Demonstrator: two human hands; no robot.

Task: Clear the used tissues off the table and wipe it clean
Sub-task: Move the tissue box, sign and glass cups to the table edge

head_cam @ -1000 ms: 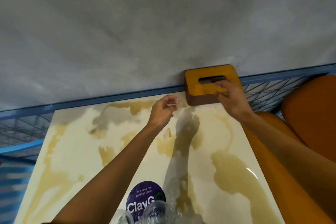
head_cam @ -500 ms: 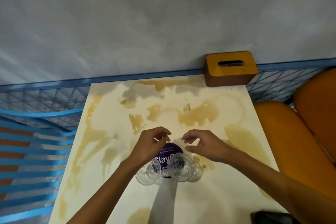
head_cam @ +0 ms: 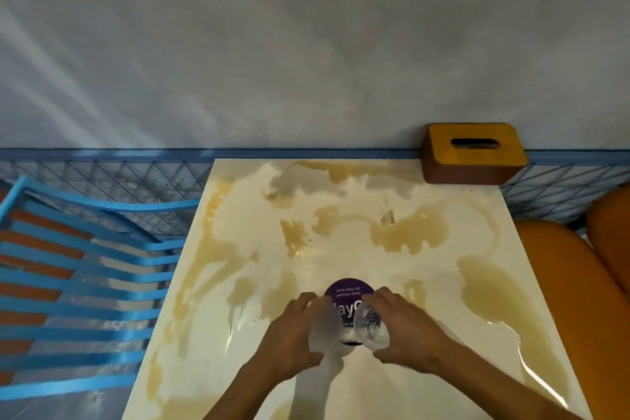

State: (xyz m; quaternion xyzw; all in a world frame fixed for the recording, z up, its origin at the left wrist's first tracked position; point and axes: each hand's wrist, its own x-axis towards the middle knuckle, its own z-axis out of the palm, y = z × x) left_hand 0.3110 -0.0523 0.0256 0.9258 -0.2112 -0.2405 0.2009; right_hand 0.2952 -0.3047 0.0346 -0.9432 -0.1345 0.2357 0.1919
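Each hand is wrapped around a clear drinking glass near the front middle of the tabletop (head_cam: 341,215) — the left hand (head_cam: 289,334) on the blurred left glass (head_cam: 324,327), the right hand (head_cam: 405,327) on the right glass (head_cam: 370,326). Both glasses sit over the purple round sticker (head_cam: 347,290), probably gripped so they can be lifted clear before wiping. No used tissues show — only the wooden tissue box (head_cam: 472,153) at the far right corner against the wall, out of the wiping path.
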